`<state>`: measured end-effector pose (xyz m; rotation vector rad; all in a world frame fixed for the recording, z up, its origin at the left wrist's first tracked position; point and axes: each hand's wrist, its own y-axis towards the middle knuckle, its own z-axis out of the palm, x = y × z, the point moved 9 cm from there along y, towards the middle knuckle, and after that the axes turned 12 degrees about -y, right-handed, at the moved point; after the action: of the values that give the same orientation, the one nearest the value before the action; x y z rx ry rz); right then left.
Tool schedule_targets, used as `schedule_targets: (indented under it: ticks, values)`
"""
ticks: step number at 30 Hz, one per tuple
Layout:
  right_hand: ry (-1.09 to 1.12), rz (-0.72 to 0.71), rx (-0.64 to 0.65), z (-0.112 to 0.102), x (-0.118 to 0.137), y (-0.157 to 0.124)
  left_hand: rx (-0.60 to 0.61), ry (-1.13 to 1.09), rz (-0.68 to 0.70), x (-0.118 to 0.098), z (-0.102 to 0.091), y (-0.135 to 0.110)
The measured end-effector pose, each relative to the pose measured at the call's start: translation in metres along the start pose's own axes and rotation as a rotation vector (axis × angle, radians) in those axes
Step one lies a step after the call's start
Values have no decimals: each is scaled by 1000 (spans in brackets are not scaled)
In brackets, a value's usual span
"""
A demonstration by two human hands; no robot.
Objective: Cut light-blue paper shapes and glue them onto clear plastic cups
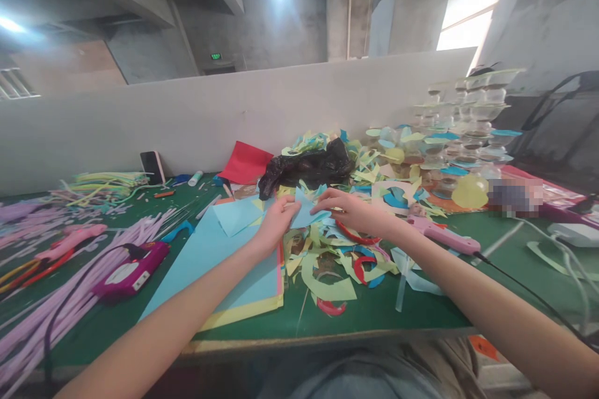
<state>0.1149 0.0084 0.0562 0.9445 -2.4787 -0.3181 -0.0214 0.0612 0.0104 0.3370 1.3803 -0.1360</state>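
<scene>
A piece of light blue paper (pixel 305 211) is held up between my hands over the middle of the table. My left hand (pixel 279 219) pinches its left edge with thumb and fingers. On the other side, my right hand (pixel 344 209) has curled fingers closed on the paper's right part, which looks bent or folded. Below my left forearm lies a stack of coloured sheets (pixel 224 274), light blue on top with pink and yellow edges beneath. A loose blue piece (pixel 236 215) rests on the stack's far end. Cut paper scraps (pixel 327 277) in green, red and blue spread under my right hand.
A pink glue gun (pixel 444 235) with a cord lies to the right. Stacked clear plastic cups (pixel 482 112) stand at the back right. Behind my hands are a black plastic bag (pixel 309 168) and red paper (pixel 246 162). Purple strips (pixel 93 280), a magenta device (pixel 133 269) and pink-handled scissors (pixel 70 243) lie left.
</scene>
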Motion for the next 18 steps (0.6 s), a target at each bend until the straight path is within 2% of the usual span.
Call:
schedule_targets:
  ticks: [9,13,18]
  values:
    - [162,182,-39,9,-18,5,170,140,102,-9,27,-13]
    - [186,211,-47,10,-22,4,158,268,148,-12,28,-18]
    - [216,244,-46,12,-25,3,137,322,177,-19,30,-22]
